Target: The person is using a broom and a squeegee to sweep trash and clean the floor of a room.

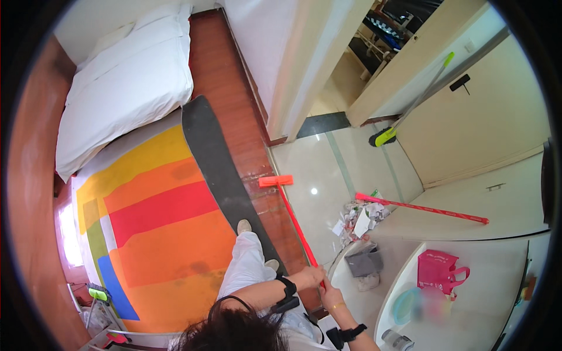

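Both of your hands are closed around the near end of the long red floor tool [297, 225], your left hand [314, 274] wrapped on the handle just beyond your right hand [333, 296], the two almost touching; how hard you squeeze cannot be told, and some of your fingers are hidden. The handle slants away from you to the far left, and its flat orange-red head rests on the floor by the edge where the reddish wooden boards [249, 134] meet the pale tiles [304, 161]. To the right of that handle, on the tiles, lies a heap of paper scraps [362, 220], with a second red pole [427, 208] reaching over it from the right; small pale marks run along this pole, too fine to make out. Farther off, a green-and-black broom [384, 137] leans by the right-hand wall. Near you on the right, the pink bag [434, 270] bears pale printing on its front. On your left, the bed's striped cover [164, 222] shows plain blocks of yellow, orange, red and blue
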The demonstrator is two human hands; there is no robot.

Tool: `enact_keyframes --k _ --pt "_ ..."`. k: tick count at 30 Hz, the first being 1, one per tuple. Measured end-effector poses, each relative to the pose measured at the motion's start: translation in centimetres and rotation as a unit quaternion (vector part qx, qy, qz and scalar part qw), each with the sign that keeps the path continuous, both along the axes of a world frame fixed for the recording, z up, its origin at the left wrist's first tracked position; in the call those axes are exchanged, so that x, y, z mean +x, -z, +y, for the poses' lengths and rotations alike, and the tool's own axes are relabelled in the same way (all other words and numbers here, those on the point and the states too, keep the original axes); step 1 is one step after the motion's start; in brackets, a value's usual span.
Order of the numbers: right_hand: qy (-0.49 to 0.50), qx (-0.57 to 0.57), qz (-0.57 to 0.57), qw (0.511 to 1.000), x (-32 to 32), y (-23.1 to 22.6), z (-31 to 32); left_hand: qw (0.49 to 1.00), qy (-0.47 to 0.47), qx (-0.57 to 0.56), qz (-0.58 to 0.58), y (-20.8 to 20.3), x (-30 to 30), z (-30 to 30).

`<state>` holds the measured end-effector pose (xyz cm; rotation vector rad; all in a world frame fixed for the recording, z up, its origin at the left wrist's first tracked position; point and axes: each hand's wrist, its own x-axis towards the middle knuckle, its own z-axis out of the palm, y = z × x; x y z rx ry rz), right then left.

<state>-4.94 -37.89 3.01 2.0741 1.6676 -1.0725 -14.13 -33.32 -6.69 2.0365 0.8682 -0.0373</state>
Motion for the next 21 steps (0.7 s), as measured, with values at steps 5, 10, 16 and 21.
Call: enact_keyframes --k 5,10,16,21 --pt "-0.010 0.028 0.006 1.000 -1.2 3.4 1.6 0.994 -0.099 0.038 -0.042 2.0 -1.4 0.7" --pt "-0.004 0.062 0.030 0.998 -4.1 5.6 4.3 0.987 -0.126 0.101 0.008 3.8 -4.8 3.7" --pt "-0.013 0.004 0.013 1.000 -2.3 2.9 2.3 0.994 -0.104 0.019 -0.008 1.6 -3.0 0.9" --pt "-0.018 0.022 0.025 0.999 -4.5 6.8 6.8 0.982 -0.181 0.038 0.027 2.1 -5.2 4.5"
